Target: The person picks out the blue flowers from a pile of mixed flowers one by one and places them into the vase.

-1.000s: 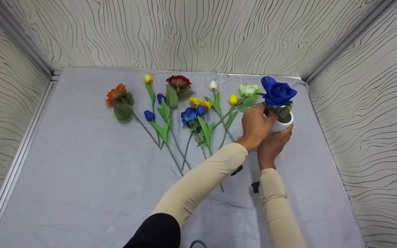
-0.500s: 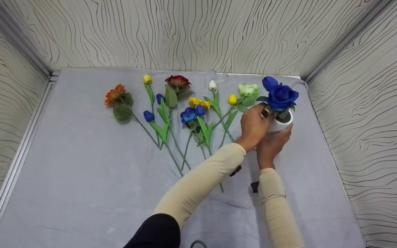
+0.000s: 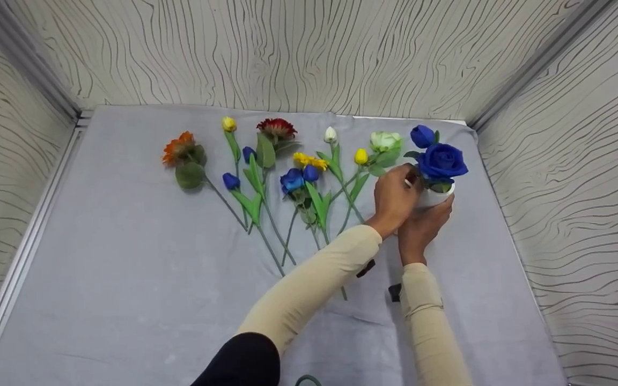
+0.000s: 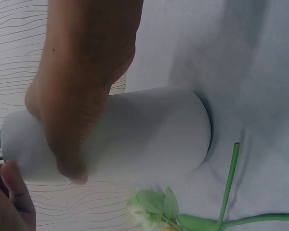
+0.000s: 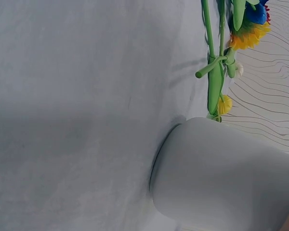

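Gripping the white vase [image 3: 433, 196] from the near side, the right hand [image 3: 421, 228] curls its fingers round the lower wall, while the left hand [image 3: 395, 195] wraps the vase from its 9 o'clock side, thumb up by the rim. In the left wrist view the left hand's fingers [image 4: 82, 96] lie across the white cylinder, which stands on the grey cloth [image 3: 126, 268] that covers the worktop. A blue rose [image 3: 442, 161] stands in the vase, with a blue bud [image 3: 422, 136] just above it at 11 o'clock. The vase sits toward the far right corner of the cloth.

Just beside the left hand at 10 o'clock lies a pale green rose [image 3: 385, 141], then a yellow bud [image 3: 361, 156] and a white bud [image 3: 330, 134]. Farther toward 9 o'clock lie a smaller blue rose [image 3: 292, 180], a yellow bloom [image 3: 310, 160], a dark red flower [image 3: 276, 128], another yellow bud [image 3: 228, 124], and an orange flower [image 3: 179, 147], all with stems fanned toward the near edge.
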`<state>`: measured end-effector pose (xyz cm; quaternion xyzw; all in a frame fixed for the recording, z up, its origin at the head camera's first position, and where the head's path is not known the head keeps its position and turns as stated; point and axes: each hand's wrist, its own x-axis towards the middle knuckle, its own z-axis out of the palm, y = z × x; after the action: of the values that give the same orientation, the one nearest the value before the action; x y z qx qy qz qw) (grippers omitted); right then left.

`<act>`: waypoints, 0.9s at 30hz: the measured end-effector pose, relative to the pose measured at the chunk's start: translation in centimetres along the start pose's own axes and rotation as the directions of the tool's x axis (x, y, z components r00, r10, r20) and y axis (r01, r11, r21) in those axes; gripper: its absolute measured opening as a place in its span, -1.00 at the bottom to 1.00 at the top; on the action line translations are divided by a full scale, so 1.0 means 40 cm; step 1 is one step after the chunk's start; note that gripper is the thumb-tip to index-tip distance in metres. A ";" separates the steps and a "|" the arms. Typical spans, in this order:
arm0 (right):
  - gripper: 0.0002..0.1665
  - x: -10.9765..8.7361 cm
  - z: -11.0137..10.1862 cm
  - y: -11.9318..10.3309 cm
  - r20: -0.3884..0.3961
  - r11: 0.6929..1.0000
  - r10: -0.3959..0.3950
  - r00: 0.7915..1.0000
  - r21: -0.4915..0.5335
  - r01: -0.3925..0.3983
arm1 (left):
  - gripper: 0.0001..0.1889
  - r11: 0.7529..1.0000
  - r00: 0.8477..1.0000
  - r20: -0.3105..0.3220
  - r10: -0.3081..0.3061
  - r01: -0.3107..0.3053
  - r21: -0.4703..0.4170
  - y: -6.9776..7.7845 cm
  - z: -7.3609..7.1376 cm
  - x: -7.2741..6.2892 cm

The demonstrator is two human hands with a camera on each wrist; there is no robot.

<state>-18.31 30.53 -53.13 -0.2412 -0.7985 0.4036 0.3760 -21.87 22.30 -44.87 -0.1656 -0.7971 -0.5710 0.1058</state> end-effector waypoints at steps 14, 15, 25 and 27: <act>0.00 0.001 0.002 0.003 -0.008 0.999 0.010 1.000 -0.042 -0.010 | -0.95 0.995 0.998 0.032 -0.051 0.053 -0.079 -0.020 -0.013 -0.011; 0.00 0.000 0.002 0.003 -0.007 0.999 0.016 1.000 -0.041 -0.016 | -0.95 0.995 0.998 0.033 -0.052 0.055 -0.087 -0.024 -0.015 -0.014; 0.22 0.001 0.001 -0.010 0.015 0.997 0.071 0.997 -0.006 -0.071 | -0.95 0.988 0.995 0.015 -0.100 0.101 -0.115 -0.089 -0.039 -0.071; 0.24 0.000 -0.001 -0.013 0.019 0.998 0.069 0.997 -0.008 -0.069 | -0.95 0.985 0.993 0.013 -0.119 0.119 -0.127 -0.103 -0.044 -0.087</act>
<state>-18.31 30.26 -52.70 -0.2659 -0.7947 0.4158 0.3533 -20.27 18.92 -49.17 -0.1257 -0.7679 -0.6254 0.0585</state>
